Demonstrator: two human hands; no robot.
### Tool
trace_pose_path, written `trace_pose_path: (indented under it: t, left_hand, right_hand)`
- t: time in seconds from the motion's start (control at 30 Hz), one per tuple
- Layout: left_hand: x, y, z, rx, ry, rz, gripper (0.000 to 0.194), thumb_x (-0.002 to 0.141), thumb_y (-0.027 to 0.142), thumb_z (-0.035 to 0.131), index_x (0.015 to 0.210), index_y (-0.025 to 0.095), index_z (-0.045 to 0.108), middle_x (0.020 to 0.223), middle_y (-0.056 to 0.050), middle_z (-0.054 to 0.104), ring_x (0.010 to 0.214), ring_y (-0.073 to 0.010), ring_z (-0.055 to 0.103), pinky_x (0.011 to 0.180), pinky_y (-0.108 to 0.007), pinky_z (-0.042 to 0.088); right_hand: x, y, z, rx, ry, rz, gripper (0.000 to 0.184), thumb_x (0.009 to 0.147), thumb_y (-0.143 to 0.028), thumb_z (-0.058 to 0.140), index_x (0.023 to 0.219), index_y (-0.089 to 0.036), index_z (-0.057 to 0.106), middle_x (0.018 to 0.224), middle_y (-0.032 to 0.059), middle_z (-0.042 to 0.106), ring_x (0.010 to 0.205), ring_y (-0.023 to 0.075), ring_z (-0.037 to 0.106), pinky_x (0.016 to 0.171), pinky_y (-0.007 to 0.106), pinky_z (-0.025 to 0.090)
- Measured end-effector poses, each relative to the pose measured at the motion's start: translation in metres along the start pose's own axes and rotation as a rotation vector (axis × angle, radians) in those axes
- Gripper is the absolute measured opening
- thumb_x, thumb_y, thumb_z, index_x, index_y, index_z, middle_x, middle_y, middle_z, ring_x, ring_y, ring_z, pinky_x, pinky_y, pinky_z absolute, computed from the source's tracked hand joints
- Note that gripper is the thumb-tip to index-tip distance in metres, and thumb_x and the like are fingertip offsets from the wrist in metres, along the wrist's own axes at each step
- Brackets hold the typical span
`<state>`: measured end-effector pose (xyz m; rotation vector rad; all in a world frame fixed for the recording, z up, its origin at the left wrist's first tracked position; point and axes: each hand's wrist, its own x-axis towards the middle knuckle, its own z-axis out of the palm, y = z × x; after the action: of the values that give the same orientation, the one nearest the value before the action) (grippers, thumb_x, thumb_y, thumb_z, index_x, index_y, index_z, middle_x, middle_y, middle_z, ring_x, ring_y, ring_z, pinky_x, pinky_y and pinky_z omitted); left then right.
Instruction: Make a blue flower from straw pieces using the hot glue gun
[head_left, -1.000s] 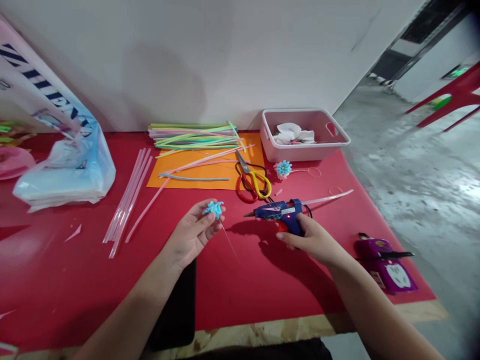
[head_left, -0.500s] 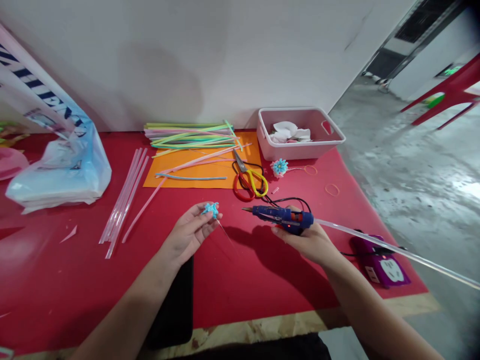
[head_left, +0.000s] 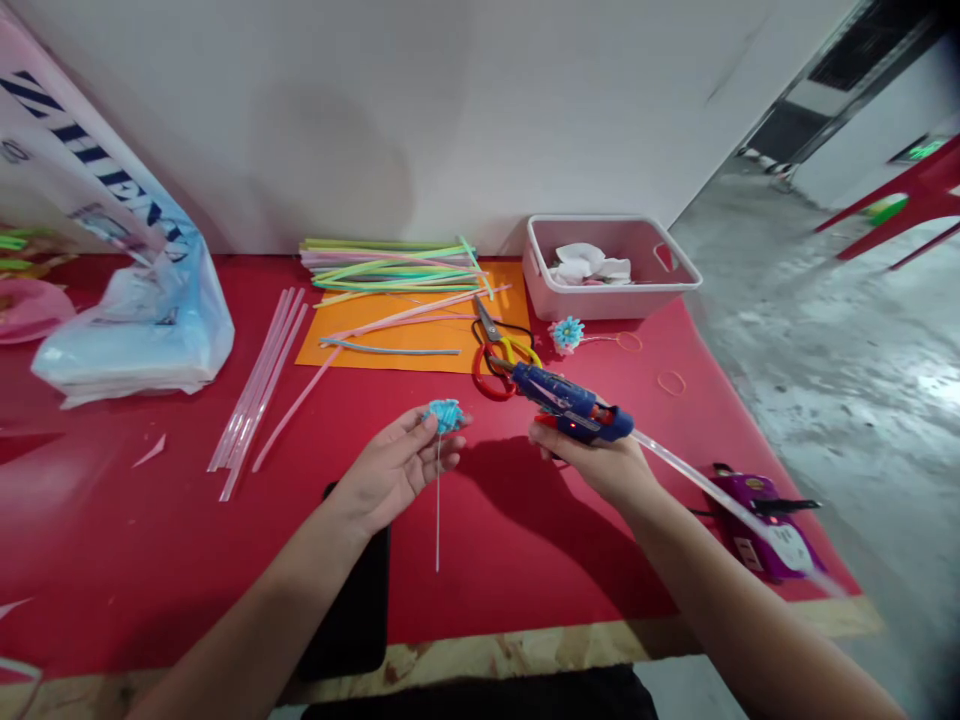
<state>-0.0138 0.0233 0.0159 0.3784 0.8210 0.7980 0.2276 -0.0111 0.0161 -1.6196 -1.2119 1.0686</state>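
Note:
Between the thumb and fingers of my left hand (head_left: 405, 455) is a small blue pipe-cleaner flower (head_left: 445, 416), with a thin pale stem (head_left: 438, 510) hanging straight down from it. My right hand (head_left: 600, 460) grips a blue hot glue gun (head_left: 562, 398) by its handle. A long clear glue stick (head_left: 694, 478) juts from the back of the gun. The nozzle points up and left, over the red and yellow scissors (head_left: 491, 350), apart from the flower. Behind the gun lies a finished-looking blue and pink flower (head_left: 566, 335) with a twisted stem.
Several pipe cleaners (head_left: 397, 265) rest on orange paper (head_left: 360, 325). Clear glue sticks (head_left: 259, 385) lie left of them. A pink basket (head_left: 615, 302) stands at the back, a purple power box (head_left: 765, 530) at right. A plastic bag (head_left: 135, 340) is far left, a black phone-like slab (head_left: 352, 610) under my left arm.
My left hand has turned the flower so its stem hangs straight down. The glue gun has tilted, its nozzle rising and its glue stick dipping. The view has shifted slightly left.

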Motion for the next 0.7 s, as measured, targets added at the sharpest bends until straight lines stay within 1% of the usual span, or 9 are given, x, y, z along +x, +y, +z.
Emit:
trace_pose_path:
  t: [0.1,0.2,0.27,0.37,0.47,0.53,0.63,0.7]
  left_hand:
    - [-0.004,-0.005,0.007,-0.018,0.020,-0.024,0.008,0.094,0.014,0.062,0.098,0.012,0.069,0.099,-0.011,0.078,0.079,-0.0137,0.074,0.071,-0.023,0.061]
    - [-0.006,-0.013,0.013,-0.015,0.071,-0.046,0.007,0.091,0.017,0.067,0.096,0.013,0.068,0.092,-0.009,0.077,0.075,-0.0134,0.072,0.068,-0.023,0.058]
    - [-0.006,-0.018,0.016,0.002,0.096,-0.066,0.012,0.088,0.021,0.072,0.095,0.013,0.068,0.088,-0.007,0.075,0.070,-0.0122,0.070,0.064,-0.022,0.057]
    - [-0.006,-0.024,0.019,0.016,0.105,-0.072,0.022,0.084,0.027,0.078,0.096,0.014,0.065,0.083,-0.004,0.072,0.066,-0.0109,0.067,0.059,-0.021,0.054]
    - [-0.005,-0.027,0.021,0.082,0.104,-0.010,0.037,0.078,0.034,0.083,0.101,0.018,0.059,0.084,-0.001,0.072,0.067,-0.0110,0.067,0.058,-0.021,0.054]
    - [-0.004,-0.028,0.021,0.190,0.104,0.064,0.045,0.075,0.043,0.084,0.101,0.020,0.057,0.085,-0.001,0.071,0.069,-0.0119,0.067,0.058,-0.022,0.054]
    - [-0.002,-0.028,0.019,0.312,0.098,0.134,0.048,0.073,0.052,0.082,0.101,0.019,0.060,0.085,-0.002,0.071,0.075,-0.0134,0.067,0.060,-0.022,0.054]
    - [-0.002,-0.027,0.018,0.323,0.078,0.144,0.049,0.073,0.051,0.083,0.104,0.018,0.062,0.086,-0.003,0.072,0.080,-0.0142,0.068,0.065,-0.023,0.054]
  right_hand:
    - [-0.002,-0.008,0.012,0.094,-0.022,0.001,0.044,0.066,-0.056,0.082,0.086,-0.021,0.063,0.078,0.0032,0.070,0.070,0.0195,0.067,0.067,0.033,0.055]
    - [-0.004,-0.013,0.025,0.164,-0.116,-0.003,0.043,0.065,-0.051,0.083,0.089,-0.022,0.063,0.081,0.0022,0.070,0.074,0.0187,0.066,0.072,0.033,0.056]
    - [-0.005,-0.012,0.032,0.194,-0.157,-0.021,0.039,0.068,-0.047,0.083,0.091,-0.022,0.064,0.085,0.0020,0.070,0.076,0.0171,0.065,0.075,0.033,0.056]
    - [-0.005,-0.006,0.041,0.207,-0.175,-0.064,0.037,0.071,-0.043,0.082,0.099,-0.023,0.067,0.091,0.0019,0.067,0.078,0.0154,0.063,0.075,0.031,0.055]
    - [-0.004,0.001,0.047,0.218,-0.194,-0.086,0.041,0.071,-0.040,0.083,0.105,-0.024,0.068,0.097,0.0027,0.068,0.085,0.0166,0.065,0.081,0.032,0.055]
    - [-0.003,0.002,0.050,0.247,-0.188,-0.079,0.038,0.070,-0.038,0.084,0.102,-0.023,0.070,0.098,0.0033,0.070,0.088,0.0178,0.066,0.084,0.033,0.055]
    - [-0.002,0.000,0.051,0.284,-0.150,-0.061,0.029,0.071,-0.037,0.083,0.092,-0.022,0.072,0.094,0.0028,0.070,0.083,0.0167,0.064,0.081,0.033,0.054]
    - [-0.002,-0.001,0.050,0.302,-0.127,-0.049,0.026,0.072,-0.039,0.082,0.089,-0.022,0.072,0.092,0.0021,0.070,0.081,0.0166,0.064,0.080,0.033,0.054]
